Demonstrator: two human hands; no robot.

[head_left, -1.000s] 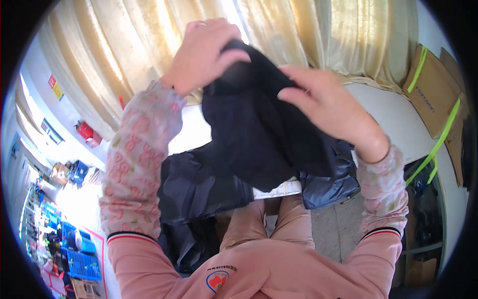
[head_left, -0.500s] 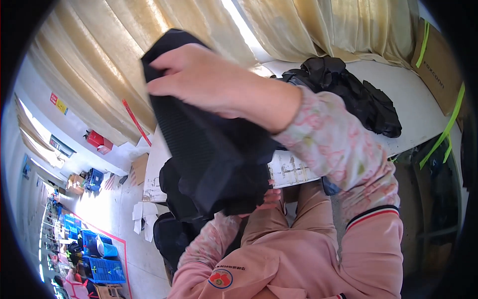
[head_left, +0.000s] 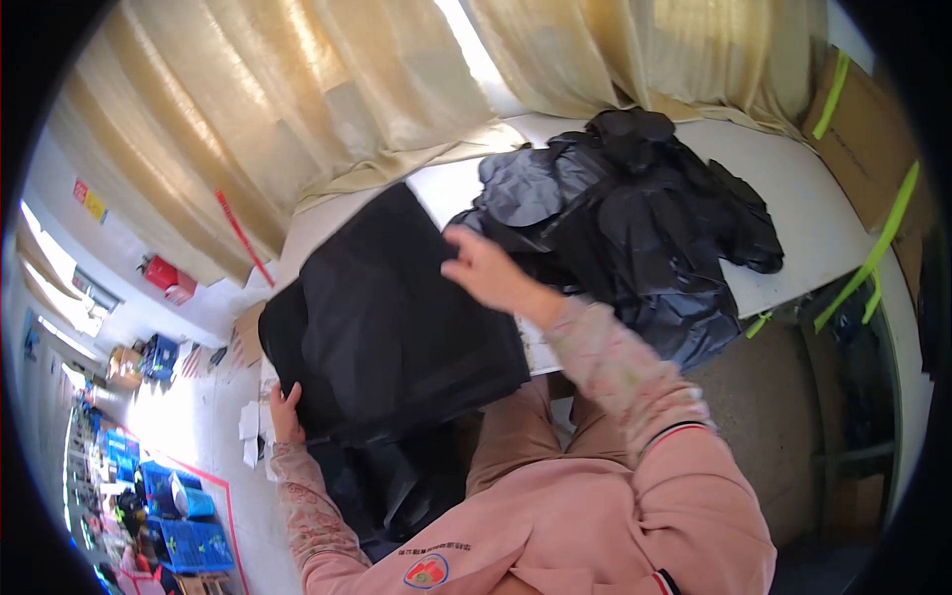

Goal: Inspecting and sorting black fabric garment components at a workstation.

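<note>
A large, roughly rectangular black fabric piece (head_left: 387,307) lies spread over the left part of the table and hangs past its front edge. At its lower left edge, my left hand (head_left: 287,415) grips the border with thumb and fingers; part of the grip is hidden. My right hand (head_left: 488,275) is just off the upper right side of the fabric, thumb and forefinger apart, holding nothing. Beside it on the right lies a crumpled heap of black fabric pieces (head_left: 635,208), some with a shiny grey side.
The white table (head_left: 813,198) runs under cream curtains (head_left: 347,89). More dark material (head_left: 397,486) is below the table edge near my legs. A cardboard box (head_left: 863,139) with green tape stands far right. Blue crates (head_left: 193,543) sit on the floor at left.
The black fabric has come down from my raised right hand and now lies flatter on the table. My right hand has let go and moved right; my left hand has moved to the left edge.
</note>
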